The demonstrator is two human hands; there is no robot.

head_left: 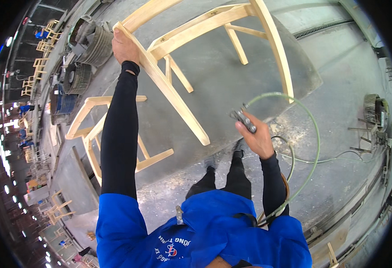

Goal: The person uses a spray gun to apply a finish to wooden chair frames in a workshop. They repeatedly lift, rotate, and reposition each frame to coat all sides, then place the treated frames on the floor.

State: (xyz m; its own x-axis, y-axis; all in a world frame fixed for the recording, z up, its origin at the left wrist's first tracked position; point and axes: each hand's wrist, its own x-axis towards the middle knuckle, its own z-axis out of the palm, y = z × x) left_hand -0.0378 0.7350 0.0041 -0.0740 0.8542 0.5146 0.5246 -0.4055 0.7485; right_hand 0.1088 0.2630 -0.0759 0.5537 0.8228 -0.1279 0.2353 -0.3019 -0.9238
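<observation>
My left hand [125, 48] is wrapped round the upper corner of a pale wooden chair frame [173, 98], where a leg meets a rail. The frame is held tilted above a grey board, and its top runs out of the picture. In my right hand [259, 140] is a small metal air blow gun [244, 120], just right of the frame's lower leg end and apart from it. A green air hose [315, 129] loops from the gun back round my right forearm. Another wooden chair frame [155, 160] rests at the left, partly hidden behind my left arm.
The grey board [218, 80] covers the floor ahead of my feet. Pale dust [294, 127] lies scattered to its right. Large round drums [96, 47] line the far left. A metal stand with a coil [374, 111] is at the right, with hose trailing nearby.
</observation>
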